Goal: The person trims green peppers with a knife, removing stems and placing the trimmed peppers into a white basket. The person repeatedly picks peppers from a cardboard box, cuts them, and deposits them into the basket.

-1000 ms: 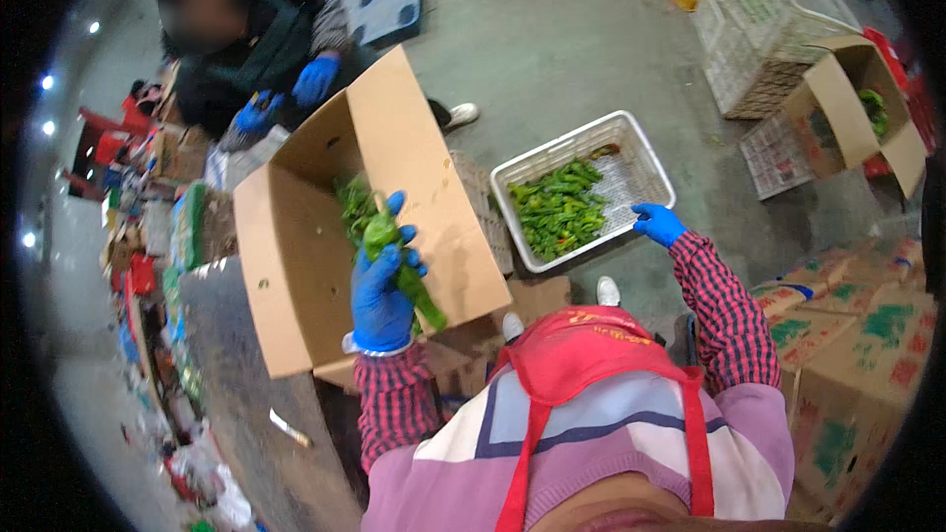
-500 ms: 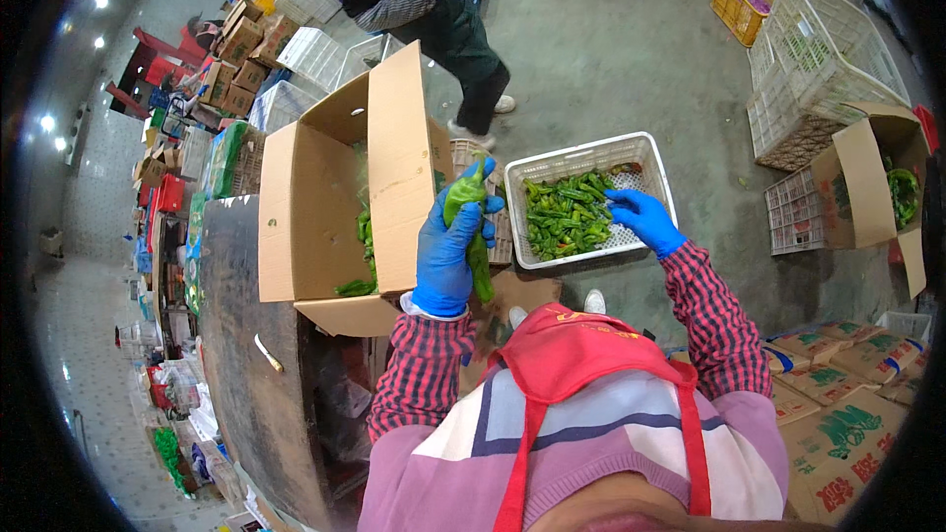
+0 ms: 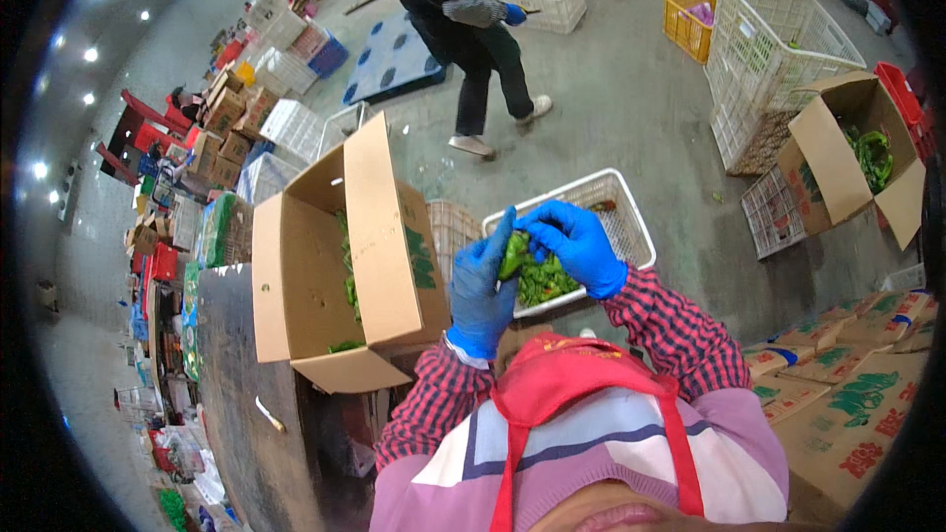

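Observation:
In front of my chest, my left hand (image 3: 480, 296) in a blue glove is closed round a green pepper (image 3: 513, 254). My right hand (image 3: 579, 244), gloved in blue too, meets it from the right, its bent fingers pinching at the pepper's upper end. Both hands hide much of the pepper. Below them stands a white plastic crate (image 3: 642, 229) with many green peppers (image 3: 545, 282) in it. To the left, an open cardboard box (image 3: 313, 276) holds more green peppers, partly behind its raised flap.
A knife (image 3: 269, 414) lies on the dark worktable (image 3: 236, 355) at left. Ahead, a person (image 3: 473, 30) in dark clothes walks by. White mesh crates (image 3: 759, 69) and another box of peppers (image 3: 847, 153) stand at right. Flat cartons (image 3: 847, 394) are stacked at lower right.
My right hand has moved from the crate to the pepper in my left hand. My view has shifted, and the person ahead has stepped along and appears more upright.

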A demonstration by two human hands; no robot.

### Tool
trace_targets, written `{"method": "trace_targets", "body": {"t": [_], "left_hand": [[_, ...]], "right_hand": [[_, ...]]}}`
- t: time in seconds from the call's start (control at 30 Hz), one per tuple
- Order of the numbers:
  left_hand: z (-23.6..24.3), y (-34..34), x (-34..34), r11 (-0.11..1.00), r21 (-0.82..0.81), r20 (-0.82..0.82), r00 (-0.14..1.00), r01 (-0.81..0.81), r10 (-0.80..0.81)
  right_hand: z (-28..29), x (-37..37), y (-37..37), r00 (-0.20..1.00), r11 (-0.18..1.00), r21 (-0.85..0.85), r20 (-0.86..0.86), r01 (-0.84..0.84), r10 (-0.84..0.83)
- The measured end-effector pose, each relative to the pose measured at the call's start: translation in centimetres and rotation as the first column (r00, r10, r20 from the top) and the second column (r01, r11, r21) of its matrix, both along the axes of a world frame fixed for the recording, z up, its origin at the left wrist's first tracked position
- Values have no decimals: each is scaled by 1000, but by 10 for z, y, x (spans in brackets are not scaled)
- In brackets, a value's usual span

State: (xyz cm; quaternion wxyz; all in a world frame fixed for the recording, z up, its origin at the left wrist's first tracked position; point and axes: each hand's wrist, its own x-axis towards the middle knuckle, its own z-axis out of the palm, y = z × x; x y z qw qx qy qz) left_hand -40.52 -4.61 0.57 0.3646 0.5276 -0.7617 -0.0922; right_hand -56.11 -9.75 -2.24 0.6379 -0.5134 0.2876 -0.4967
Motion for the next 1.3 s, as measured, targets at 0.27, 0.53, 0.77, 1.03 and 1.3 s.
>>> {"method": "trace_targets", "body": {"t": [0.27,0.53,0.77,1.03,1.3], "left_hand": [[-18,17,28,689,495,-800,588,529,123],[-3,60,54,729,590,-767,522,346,373],[10,117,83,786,579,-787,404,218,467],[-17,159,167,962,147,-873,-427,229,235],[-43,187,255,977,-203,-731,-675,70,-103]], "right_hand": [[6,-2,10,986,992,-78,120,-103,112],[21,34,16,963,976,-26,158,-217,218],[36,89,39,953,950,77,23,-304,303],[39,158,56,946,946,24,27,-325,324],[26,231,91,901,904,60,-78,-422,426]]}}
